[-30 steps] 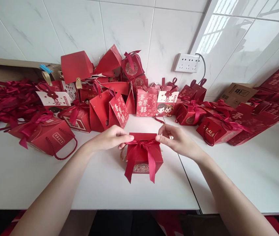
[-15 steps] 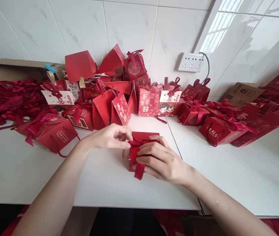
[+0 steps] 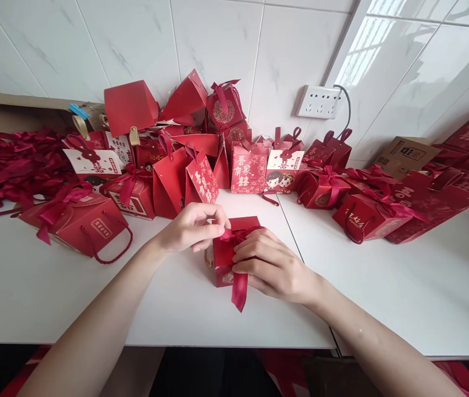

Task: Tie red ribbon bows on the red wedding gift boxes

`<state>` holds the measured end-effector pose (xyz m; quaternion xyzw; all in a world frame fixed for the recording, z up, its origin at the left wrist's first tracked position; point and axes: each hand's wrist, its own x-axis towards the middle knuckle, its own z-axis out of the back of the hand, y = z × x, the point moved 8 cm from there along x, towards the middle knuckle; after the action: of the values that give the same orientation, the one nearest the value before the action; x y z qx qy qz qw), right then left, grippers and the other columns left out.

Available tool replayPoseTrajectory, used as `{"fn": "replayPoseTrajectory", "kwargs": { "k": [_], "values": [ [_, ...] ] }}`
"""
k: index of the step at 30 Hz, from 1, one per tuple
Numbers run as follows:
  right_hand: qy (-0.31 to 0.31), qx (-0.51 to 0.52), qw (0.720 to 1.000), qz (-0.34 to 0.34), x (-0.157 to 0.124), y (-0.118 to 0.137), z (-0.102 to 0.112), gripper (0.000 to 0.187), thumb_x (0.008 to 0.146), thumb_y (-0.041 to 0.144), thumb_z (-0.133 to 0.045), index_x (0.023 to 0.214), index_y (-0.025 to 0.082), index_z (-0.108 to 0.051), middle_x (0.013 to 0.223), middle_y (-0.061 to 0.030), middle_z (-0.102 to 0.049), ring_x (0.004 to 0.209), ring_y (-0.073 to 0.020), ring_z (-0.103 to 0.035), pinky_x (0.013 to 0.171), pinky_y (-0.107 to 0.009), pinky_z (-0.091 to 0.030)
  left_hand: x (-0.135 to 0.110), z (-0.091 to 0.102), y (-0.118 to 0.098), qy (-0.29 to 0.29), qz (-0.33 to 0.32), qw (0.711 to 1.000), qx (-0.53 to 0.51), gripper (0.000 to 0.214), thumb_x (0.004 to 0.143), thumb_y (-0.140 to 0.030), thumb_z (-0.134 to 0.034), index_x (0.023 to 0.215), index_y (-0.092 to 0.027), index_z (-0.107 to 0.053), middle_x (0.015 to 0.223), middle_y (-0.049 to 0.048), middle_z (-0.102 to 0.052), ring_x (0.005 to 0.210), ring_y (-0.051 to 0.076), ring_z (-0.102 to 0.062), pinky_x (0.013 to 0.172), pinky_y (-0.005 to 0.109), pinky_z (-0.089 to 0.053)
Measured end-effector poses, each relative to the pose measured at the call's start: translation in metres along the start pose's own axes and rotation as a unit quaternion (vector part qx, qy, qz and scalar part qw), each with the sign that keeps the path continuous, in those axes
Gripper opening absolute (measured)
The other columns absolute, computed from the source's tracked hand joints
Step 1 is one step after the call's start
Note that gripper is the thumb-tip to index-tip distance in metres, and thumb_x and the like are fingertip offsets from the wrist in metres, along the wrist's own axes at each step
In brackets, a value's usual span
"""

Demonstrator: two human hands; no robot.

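Observation:
A small red gift box (image 3: 223,259) stands on the white table in front of me, with a rope handle at its left side. Across its top runs a dark red ribbon (image 3: 240,292), gathered into a bow whose one tail hangs down the near side. My left hand (image 3: 197,226) pinches the ribbon's left loop between thumb and fingertips. On the right, my right hand (image 3: 276,264) is bent over the box top, its fingers closed on the ribbon near the knot. Those fingers hide the right part of the bow and the box's right side.
Finished-looking red boxes and bags (image 3: 201,182) line the wall. A heap of loose ribbons (image 3: 23,165) lies at the left, near a cardboard box (image 3: 31,113). A red box with a rope handle (image 3: 77,223) sits left of my arm. A power socket (image 3: 319,102) is on the wall.
My left hand has moved slightly right and closed on the ribbon's left loop. The ribbon tail hangs longer and straighter. My right hand has stayed over the box.

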<state>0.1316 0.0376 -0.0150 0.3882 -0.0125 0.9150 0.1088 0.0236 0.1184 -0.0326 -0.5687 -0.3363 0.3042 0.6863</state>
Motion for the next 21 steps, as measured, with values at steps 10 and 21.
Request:
{"fn": "replayPoseTrajectory", "kwargs": {
  "k": [10,21],
  "values": [
    [-0.008,-0.008,1.000,0.012,-0.001,0.003,0.001,0.014,0.093,0.023,-0.048,0.090,0.015,-0.058,0.084,-0.0073,-0.067,0.086,-0.0168,-0.061,0.076,-0.035,-0.047,0.001,0.002,0.009,-0.002,0.048,0.998,-0.041,0.022,0.074,-0.029,-0.065,0.084,-0.017,-0.050,0.052,-0.0104,-0.045,0.027,-0.001,-0.027,0.028,0.012,-0.018],
    [-0.061,0.000,0.996,0.062,-0.006,0.021,0.005,0.040,0.090,0.049,-0.041,0.082,0.014,-0.059,0.073,-0.0055,-0.062,0.075,-0.0181,-0.061,0.080,-0.042,-0.045,0.002,0.036,0.005,-0.143,0.043,0.989,0.014,0.023,0.076,-0.034,-0.058,0.067,-0.014,-0.051,0.059,-0.0015,-0.060,0.031,0.004,-0.047,0.027,0.014,-0.017]
  ]
}}
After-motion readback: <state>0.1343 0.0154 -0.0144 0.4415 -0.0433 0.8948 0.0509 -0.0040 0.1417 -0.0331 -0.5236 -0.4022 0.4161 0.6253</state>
